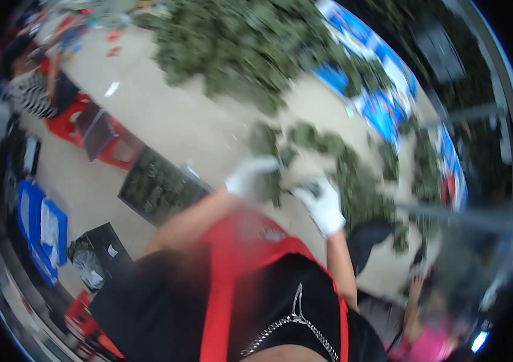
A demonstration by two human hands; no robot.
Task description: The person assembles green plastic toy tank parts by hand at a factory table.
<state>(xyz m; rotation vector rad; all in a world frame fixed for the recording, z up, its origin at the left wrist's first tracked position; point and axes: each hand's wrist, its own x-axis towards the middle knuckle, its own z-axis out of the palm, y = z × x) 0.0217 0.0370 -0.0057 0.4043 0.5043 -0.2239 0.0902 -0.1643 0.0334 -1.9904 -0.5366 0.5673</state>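
In a white glove, my left hand is closed around a green leafy stem, whose round leaves show above and below the fingers. Close by on the right, also white-gloved, my right hand has its fingers bent together toward that stem. A small dark bit shows at its fingertips, too blurred to name. More leafy sprigs lie just beyond both hands. Beside the right hand, a bunch of greenery spreads over the pale tabletop.
A large heap of leafy stems covers the far table, with blue-and-white plastic packaging to its right. Left of me stand a dark crate of leaves, red stools and a black box. Co-workers sit at far left and lower right.
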